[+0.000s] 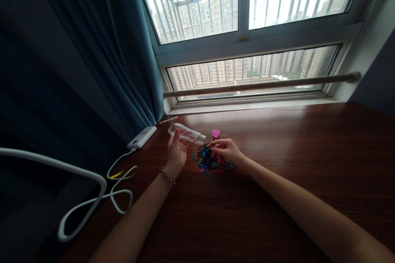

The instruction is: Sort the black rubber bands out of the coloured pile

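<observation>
Head view, left hand (177,152) status?
Gripping the clear bottle (187,133), mouth end aimed at 4 o'clock, near the loop pile (209,158).
Right hand (226,150)?
At the pile's 2 o'clock, fingertips together on its edge. Can't tell if a loop is pinched.
Bottle vs pile?
Bottle at 11 o'clock of it, lying slanted in the hand.
Rest?
Pink cup-shaped piece (215,133) at 12 to 1 o'clock, white device (142,137) out at 10, both on the brown tabletop (277,144).

A room in a home, high in an apartment building. Indicators: the curtain (101,41), the wooden desk (293,144), and the barred window (197,8) overlooking residential towers (212,72).
</observation>
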Motion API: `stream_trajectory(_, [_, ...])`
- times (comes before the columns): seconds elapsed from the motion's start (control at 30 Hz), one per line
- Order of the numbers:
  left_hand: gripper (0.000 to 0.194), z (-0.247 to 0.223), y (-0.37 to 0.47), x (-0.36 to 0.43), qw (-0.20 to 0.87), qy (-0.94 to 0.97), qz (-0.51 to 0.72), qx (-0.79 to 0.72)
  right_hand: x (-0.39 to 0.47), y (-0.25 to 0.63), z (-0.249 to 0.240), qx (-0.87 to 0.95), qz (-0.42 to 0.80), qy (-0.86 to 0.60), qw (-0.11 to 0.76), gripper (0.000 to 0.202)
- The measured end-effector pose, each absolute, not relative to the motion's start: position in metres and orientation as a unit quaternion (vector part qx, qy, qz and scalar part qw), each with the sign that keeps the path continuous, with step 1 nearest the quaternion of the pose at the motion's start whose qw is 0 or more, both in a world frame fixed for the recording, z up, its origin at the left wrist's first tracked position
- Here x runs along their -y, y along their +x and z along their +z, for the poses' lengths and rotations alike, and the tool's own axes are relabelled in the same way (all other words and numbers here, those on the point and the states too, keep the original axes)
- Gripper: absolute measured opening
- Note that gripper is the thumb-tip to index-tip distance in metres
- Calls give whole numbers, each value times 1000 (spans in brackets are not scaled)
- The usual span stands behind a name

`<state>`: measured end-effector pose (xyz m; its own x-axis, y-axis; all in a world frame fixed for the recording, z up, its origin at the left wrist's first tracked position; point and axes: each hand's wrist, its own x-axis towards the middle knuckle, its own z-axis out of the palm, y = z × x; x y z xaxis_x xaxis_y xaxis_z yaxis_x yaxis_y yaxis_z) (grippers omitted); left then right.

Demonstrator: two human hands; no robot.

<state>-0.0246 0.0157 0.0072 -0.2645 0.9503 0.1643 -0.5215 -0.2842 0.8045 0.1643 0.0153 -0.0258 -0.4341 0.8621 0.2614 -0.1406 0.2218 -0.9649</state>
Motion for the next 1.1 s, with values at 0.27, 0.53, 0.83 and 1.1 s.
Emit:
stream_trajectory(0.27, [27, 8, -20, -13, 522, 360, 715, -296, -18, 166, -30, 668, 466, -314, 487, 27])
stream_trajectory(0.53, [30, 5, -12, -5, 584, 443, 606, -310, -23, 168, -20, 580, 495, -321, 562, 31])
stream_trajectory(0.83, [44, -14, -21, -17, 437, 613, 481, -450, -28, 172, -13, 588, 482, -293, 580, 32])
stream_trajectory(1.1, [36, -28, -28, -28, 359, 519, 656, -414, -42, 187, -21, 671, 350, -371, 538, 29])
